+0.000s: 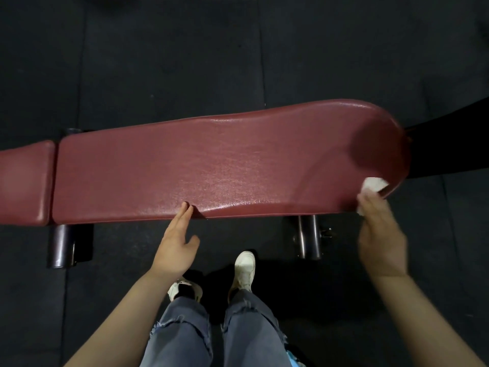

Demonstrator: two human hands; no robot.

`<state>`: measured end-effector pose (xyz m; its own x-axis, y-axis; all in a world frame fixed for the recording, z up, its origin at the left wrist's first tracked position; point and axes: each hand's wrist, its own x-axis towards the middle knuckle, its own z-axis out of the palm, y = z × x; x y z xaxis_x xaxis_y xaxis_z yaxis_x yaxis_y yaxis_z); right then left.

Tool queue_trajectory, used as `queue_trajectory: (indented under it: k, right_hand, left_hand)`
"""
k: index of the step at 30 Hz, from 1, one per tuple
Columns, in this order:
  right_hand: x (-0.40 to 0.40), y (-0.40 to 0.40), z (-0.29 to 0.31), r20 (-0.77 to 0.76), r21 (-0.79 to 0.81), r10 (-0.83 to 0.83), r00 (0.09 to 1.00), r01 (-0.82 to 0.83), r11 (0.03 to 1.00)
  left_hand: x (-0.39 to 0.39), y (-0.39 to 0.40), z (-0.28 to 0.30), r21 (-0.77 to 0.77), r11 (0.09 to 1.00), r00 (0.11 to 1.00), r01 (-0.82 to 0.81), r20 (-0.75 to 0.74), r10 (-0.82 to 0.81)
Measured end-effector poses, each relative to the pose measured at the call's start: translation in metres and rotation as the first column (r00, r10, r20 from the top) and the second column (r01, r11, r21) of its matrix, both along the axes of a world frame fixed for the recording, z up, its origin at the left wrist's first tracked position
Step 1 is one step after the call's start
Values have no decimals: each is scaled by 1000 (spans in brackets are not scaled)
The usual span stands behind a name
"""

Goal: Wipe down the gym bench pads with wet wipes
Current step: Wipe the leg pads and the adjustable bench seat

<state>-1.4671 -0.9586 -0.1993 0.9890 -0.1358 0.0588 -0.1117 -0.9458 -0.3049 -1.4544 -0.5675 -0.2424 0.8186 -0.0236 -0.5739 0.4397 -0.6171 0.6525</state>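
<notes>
A long dark-red padded bench back (211,165) runs across the view, rounded at its right end. A shorter red seat pad (23,181) adjoins it at the left edge. My right hand (381,234) holds a white wet wipe (374,184) against the near right edge of the long pad; a darker damp streak curves across the pad beside it. My left hand (177,242) is flat, with straight fingertips resting on the pad's near edge around the middle.
Dark metal frame tubes stand under the bench at the left (62,245) and right (308,239). Black rubber floor tiles (158,62) surround it. My white shoes (244,268) and jeans are just in front of the bench.
</notes>
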Motion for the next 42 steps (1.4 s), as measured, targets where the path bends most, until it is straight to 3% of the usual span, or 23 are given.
queue_trajectory:
  k: [3,8,11,13,16,18,21,24,28,31,33,35,37,40,42]
  right_hand:
    - [3,82,-31,-34,52,162,986,-160,986]
    - [13,209,-56,-72,274,350,934,-319,907]
    - [26,260,-64,-128,259,582,803,-540,801]
    - [36,271,-67,-136,206,738,661,-710,674]
    - [50,241,-63,-197,74,863,465,-871,486]
    - [51,193,-57,-209,23,888,409,-906,423]
    - [40,100,-42,-235,-48,851,469,-880,472]
    - [26,15,-8,-195,-78,735,650,-757,649]
    - [14,-60,26,-134,-174,347,928,-367,914]
    - [5,-55,22,-51,-96,4,999,-9,995]
    - [3,-23,14,49,32,-115,992,114,993]
    - [13,27,10,94,144,-65,993,51,988]
    - [25,85,7,107,229,135,985,-156,961]
    - [43,164,-2,59,374,421,905,-411,831]
    - [55,198,-14,1,377,569,822,-528,761]
  left_hand:
    - [2,2,2,-26,999,999,-34,18,35]
    - [1,19,-5,-5,993,992,-120,33,120]
    - [-2,27,-4,6,992,992,-126,33,125]
    - [-7,30,-2,4,993,993,-119,27,119]
    - [-13,34,-1,16,996,996,-89,7,88]
    - [-15,32,-1,17,999,999,-47,23,47]
    - [-14,23,-1,14,1000,996,-4,86,2]
    - [-9,9,1,9,1000,991,-5,135,4]
    - [-1,-9,3,14,999,991,33,130,-35]
    - [2,-14,4,8,998,991,60,118,-61]
    - [4,-13,4,6,999,992,52,112,-53]
    - [4,-9,4,3,1000,993,31,114,-31]
    - [4,-2,4,0,1000,994,6,108,-6]
    - [3,9,1,-1,1000,995,-24,97,24]
    - [2,15,-1,0,1000,994,-26,105,26]
